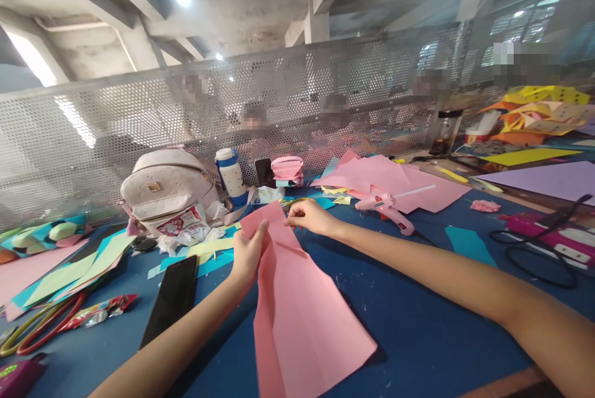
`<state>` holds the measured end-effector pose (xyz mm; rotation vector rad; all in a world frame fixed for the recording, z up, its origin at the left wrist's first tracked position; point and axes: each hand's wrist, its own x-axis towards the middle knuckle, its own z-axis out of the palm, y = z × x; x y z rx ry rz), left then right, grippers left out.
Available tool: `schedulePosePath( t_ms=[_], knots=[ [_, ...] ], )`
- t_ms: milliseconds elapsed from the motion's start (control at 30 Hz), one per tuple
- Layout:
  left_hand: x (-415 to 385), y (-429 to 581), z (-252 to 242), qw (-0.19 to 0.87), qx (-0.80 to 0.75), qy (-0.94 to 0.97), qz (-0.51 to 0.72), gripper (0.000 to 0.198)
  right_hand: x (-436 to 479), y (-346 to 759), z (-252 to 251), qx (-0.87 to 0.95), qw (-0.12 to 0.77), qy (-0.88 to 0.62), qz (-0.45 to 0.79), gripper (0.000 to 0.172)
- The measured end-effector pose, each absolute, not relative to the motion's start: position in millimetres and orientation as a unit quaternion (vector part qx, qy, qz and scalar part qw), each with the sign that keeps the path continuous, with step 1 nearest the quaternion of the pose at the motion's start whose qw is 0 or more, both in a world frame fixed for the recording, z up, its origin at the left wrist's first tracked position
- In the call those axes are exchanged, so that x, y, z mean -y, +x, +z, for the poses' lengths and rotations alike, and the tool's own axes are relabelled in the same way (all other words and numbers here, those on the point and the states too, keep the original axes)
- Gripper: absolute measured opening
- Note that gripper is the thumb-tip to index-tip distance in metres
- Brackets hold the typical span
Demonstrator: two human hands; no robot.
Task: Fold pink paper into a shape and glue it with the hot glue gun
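Pink sheet (311, 317): one, reaching six o'clock.
Left hand (248, 249): grip clasping its top.
Right hand (310, 217): at its edge — can't tell grip.
Glue gun (382, 203): one, sheet's one o'clock.
Table (418, 317): open room, three o'clock.

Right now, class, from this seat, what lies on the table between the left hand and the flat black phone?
In the head view, blue paper with pale yellow paper on it lies between the left hand and the phone.
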<state>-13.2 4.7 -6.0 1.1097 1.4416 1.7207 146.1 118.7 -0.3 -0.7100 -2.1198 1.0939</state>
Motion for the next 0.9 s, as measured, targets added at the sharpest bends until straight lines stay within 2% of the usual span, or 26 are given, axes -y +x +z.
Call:
schedulePosePath(
  t_ms=[400,667,900],
  knots=[
    [-9.2,-16.8,-5.1,0.335,-0.538,0.366,0.682,0.031,-103.7,146.0,4.5,0.819,0.286,-0.275,0.414,0.043],
    [-12.4,-17.4,-9.8,0.349,-0.509,0.366,0.697,0.033,-112.4,148.8,-2.1,0.827,0.266,-0.253,0.426,0.032],
    [-13.8,-18.8,-11.2,0.348,-0.497,0.386,0.695,0.033,-113.0,150.0,9.9,0.812,0.313,-0.253,0.422,0.026]
  ],
)
